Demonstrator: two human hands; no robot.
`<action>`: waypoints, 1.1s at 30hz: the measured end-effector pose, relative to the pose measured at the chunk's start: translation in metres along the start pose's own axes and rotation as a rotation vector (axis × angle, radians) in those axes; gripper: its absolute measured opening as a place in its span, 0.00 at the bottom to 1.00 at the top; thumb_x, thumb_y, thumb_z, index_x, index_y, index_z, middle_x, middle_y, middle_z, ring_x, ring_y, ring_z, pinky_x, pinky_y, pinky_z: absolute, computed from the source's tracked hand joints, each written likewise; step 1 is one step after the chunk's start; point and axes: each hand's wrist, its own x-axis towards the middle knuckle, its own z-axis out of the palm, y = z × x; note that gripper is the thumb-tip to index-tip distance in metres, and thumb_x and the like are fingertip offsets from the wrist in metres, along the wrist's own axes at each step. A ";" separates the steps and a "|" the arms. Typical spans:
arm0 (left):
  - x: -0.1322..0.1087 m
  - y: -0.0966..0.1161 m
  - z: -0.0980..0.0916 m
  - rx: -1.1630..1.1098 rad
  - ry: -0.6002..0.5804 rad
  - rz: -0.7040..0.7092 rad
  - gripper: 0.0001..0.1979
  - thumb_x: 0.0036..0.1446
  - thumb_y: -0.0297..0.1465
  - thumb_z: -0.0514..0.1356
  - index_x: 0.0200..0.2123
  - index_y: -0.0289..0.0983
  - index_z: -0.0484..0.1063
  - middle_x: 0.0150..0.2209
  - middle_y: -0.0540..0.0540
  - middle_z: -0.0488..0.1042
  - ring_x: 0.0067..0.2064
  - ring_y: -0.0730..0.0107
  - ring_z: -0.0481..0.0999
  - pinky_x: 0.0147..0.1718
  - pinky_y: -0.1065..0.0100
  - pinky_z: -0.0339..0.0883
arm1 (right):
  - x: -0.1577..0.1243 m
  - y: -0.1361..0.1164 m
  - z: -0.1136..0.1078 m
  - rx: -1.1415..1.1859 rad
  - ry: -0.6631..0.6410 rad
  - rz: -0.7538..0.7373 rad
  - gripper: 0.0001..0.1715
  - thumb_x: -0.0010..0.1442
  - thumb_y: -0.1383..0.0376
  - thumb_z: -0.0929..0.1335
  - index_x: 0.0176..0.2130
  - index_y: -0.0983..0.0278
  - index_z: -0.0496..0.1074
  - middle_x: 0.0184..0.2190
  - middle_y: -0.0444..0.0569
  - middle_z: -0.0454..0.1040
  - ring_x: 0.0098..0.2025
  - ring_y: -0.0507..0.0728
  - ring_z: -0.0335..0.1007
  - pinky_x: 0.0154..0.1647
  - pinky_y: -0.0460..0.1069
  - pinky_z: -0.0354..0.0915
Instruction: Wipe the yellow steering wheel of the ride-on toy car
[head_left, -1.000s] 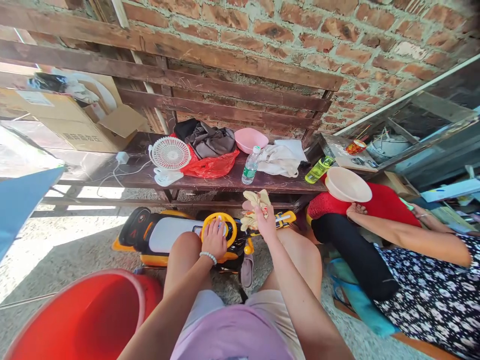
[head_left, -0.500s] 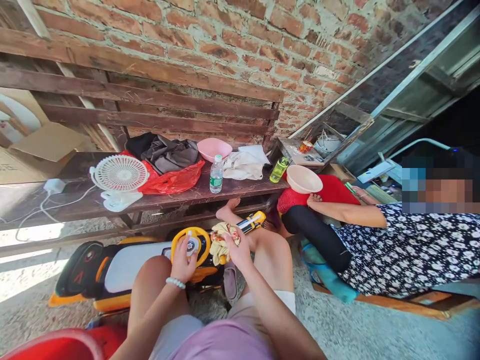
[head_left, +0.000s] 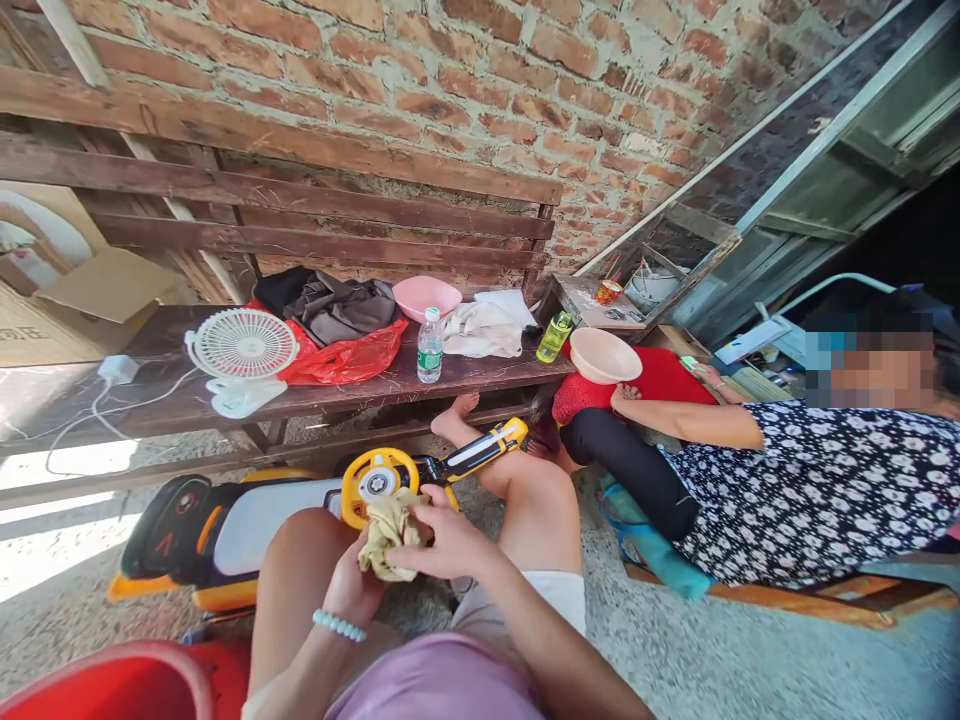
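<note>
Left hand (head_left: 350, 590) cupped under crumpled beige cloth (head_left: 390, 535), right hand (head_left: 446, 548) pinching it from above, just before yellow toy steering wheel (head_left: 379, 478)

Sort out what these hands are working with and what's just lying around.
In use:
left hand
right hand
crumpled beige cloth
toy ride-on car with yellow steering wheel

Lying about:
white fan
water bottle
pink bowl
red plastic bag
red bucket
</note>
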 end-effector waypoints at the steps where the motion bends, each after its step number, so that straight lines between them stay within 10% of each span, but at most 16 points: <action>1: -0.003 0.003 0.003 -0.098 -0.013 -0.081 0.34 0.60 0.55 0.53 0.61 0.42 0.76 0.48 0.38 0.85 0.58 0.41 0.81 0.57 0.40 0.76 | -0.001 0.003 -0.003 0.043 0.002 -0.009 0.38 0.54 0.46 0.79 0.60 0.54 0.77 0.67 0.52 0.64 0.66 0.65 0.67 0.68 0.59 0.65; 6: -0.016 0.008 0.024 -0.342 -0.024 -0.180 0.30 0.56 0.49 0.65 0.58 0.40 0.75 0.48 0.40 0.83 0.57 0.48 0.81 0.56 0.53 0.76 | 0.002 0.028 0.035 0.183 0.101 -0.047 0.61 0.43 0.57 0.83 0.71 0.52 0.65 0.71 0.54 0.62 0.71 0.67 0.61 0.72 0.60 0.62; 12: -0.032 -0.013 -0.006 -0.422 0.084 -0.223 0.28 0.52 0.34 0.70 0.58 0.41 0.75 0.55 0.41 0.80 0.53 0.59 0.81 0.45 0.66 0.76 | 0.023 0.048 0.079 0.353 0.129 -0.073 0.28 0.52 0.65 0.73 0.53 0.59 0.79 0.52 0.51 0.78 0.54 0.63 0.78 0.60 0.57 0.72; 17: -0.021 -0.018 -0.041 -0.300 0.451 -0.277 0.30 0.60 0.31 0.66 0.65 0.47 0.69 0.66 0.41 0.74 0.65 0.59 0.74 0.56 0.61 0.72 | 0.095 0.015 0.071 -0.015 0.238 -0.264 0.30 0.59 0.61 0.74 0.60 0.59 0.76 0.62 0.56 0.74 0.65 0.66 0.67 0.70 0.61 0.63; 23: 0.014 -0.018 -0.033 -0.442 0.493 -0.417 0.27 0.59 0.29 0.67 0.62 0.43 0.70 0.59 0.39 0.78 0.60 0.57 0.78 0.56 0.57 0.73 | 0.170 -0.010 0.059 -0.640 -0.234 -0.409 0.29 0.61 0.69 0.73 0.61 0.56 0.76 0.67 0.52 0.69 0.69 0.65 0.58 0.69 0.60 0.59; 33: 0.030 -0.017 -0.031 -0.598 0.381 -0.311 0.21 0.65 0.32 0.58 0.61 0.41 0.70 0.57 0.37 0.78 0.54 0.58 0.81 0.56 0.53 0.74 | 0.161 0.010 0.034 -0.866 -0.052 -0.062 0.24 0.67 0.67 0.68 0.61 0.67 0.74 0.58 0.65 0.73 0.59 0.69 0.69 0.57 0.57 0.66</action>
